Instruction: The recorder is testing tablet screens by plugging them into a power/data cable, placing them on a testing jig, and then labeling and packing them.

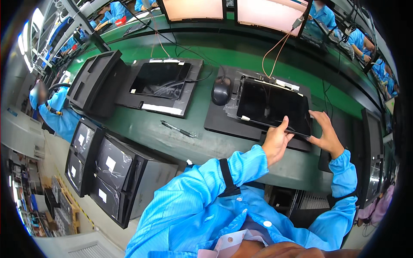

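Note:
A black tablet (273, 105) with a glossy screen lies on a dark fixture board (223, 120) right of centre. At its near edge, my left hand (277, 144) grips it, thumb on top of the glass and the other fingers folded at the rim. My right hand (328, 135) clasps the right end, thumb at the near corner and fingertips at the far side. Wires from above reach a connector at the tablet's far edge. Directly left of the tablet sits a black computer mouse (221, 90).
A second tablet (161, 80) rests on another board to the left. A pen (177, 128) lies on the green bench (206, 150). Black trays (92, 84) stand at the left, with stacked trays of wrapped panels (112, 162) below. Two monitors (271, 15) line the back; people in blue work beyond.

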A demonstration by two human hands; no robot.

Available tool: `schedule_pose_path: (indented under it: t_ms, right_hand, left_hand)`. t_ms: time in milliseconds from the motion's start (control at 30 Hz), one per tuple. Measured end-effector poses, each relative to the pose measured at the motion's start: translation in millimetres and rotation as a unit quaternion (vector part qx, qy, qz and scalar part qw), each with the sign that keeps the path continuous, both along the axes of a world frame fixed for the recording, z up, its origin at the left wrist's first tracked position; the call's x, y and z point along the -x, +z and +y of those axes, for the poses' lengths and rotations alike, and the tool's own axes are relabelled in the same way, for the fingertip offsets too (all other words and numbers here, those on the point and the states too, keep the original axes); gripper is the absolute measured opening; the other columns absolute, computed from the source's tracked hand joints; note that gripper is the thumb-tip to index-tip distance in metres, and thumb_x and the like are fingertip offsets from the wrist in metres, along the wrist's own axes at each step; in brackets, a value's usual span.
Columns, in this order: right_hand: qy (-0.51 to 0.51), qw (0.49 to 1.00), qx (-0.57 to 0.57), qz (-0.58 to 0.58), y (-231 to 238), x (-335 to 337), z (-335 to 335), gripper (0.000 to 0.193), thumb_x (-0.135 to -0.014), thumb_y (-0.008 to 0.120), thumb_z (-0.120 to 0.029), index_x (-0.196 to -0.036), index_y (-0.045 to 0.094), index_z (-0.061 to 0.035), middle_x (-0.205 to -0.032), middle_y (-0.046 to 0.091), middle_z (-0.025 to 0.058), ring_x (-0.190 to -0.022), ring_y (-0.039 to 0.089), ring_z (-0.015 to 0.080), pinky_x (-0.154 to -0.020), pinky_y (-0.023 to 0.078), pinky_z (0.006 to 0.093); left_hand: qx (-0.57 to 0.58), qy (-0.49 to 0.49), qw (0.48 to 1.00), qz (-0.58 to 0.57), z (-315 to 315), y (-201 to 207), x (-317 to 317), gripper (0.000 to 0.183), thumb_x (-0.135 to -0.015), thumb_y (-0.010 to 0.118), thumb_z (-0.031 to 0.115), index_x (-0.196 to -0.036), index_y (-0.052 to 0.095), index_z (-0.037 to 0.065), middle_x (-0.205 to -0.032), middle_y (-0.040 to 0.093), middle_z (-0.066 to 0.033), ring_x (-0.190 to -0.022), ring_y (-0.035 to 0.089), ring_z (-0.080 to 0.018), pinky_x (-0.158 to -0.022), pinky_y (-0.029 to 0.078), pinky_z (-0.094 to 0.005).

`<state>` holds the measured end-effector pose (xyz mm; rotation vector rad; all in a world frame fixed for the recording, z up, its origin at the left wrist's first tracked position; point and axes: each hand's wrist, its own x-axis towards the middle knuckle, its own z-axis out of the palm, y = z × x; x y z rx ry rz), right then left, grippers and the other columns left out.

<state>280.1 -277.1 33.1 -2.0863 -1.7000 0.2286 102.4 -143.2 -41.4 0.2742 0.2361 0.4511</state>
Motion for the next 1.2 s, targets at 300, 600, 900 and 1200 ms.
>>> schedule_pose_path:
  t_ms: [300, 600, 900, 1200]
  right_hand:
    - [0.013, 0.998, -0.001, -0.064, -11.8, 2.5, 16.2, 0.080, -0.071, 0.083, -0.040, -0.139, 0.056, -0.0073, -0.140, 0.052, 0.0182, -0.134, 0.048, 0.0374, -0.122, 0.020, 0.0577]
    - [0.011, 0.986, 0.002, -0.167, -12.3, 25.4, 23.3, 0.074, -0.076, 0.081, -0.042, -0.137, 0.058, -0.0065, -0.139, 0.051, 0.0197, -0.133, 0.046, 0.0374, -0.118, 0.026, 0.0583]
    - [0.244, 0.956, -0.151, -0.057, -19.2, 214.5, 181.3, 0.019, -0.082, 0.076, -0.014, -0.097, 0.070, -0.0032, -0.089, 0.062, 0.0111, -0.079, 0.063, 0.0313, -0.066, 0.051, 0.0409]
    - [0.259, 0.965, -0.027, -0.033, -40.6, 362.2, 271.2, 0.014, -0.091, 0.071, -0.012, -0.085, 0.064, -0.0016, -0.076, 0.061, 0.0065, -0.059, 0.060, 0.0197, -0.054, 0.046, 0.0356]
  left_hand:
    - [0.056, -0.024, 0.997, 0.041, 30.7, 14.8, 8.8, 0.041, -0.106, 0.053, 0.028, -0.134, 0.050, -0.002, -0.135, 0.058, -0.0168, -0.127, 0.056, -0.0266, -0.114, 0.043, -0.0415]
    - [-0.451, -0.088, 0.876, 0.147, 54.4, 33.5, 137.0, 0.043, -0.102, 0.060, 0.020, -0.138, 0.051, -0.001, -0.121, 0.066, -0.0179, -0.110, 0.067, -0.0259, -0.095, 0.054, -0.0372]
    - [-0.376, 0.292, 0.817, 0.325, 82.9, 8.2, 346.4, 0.026, -0.102, 0.058, 0.009, -0.125, 0.061, -0.003, -0.104, 0.070, -0.0112, -0.094, 0.067, -0.0171, -0.085, 0.053, -0.0308]
    - [-0.507, 0.282, 0.198, 0.790, 62.2, -28.5, 622.3, 0.066, -0.080, 0.082, 0.031, -0.135, 0.057, 0.002, -0.132, 0.058, -0.0197, -0.127, 0.051, -0.0352, -0.108, 0.039, -0.0483]
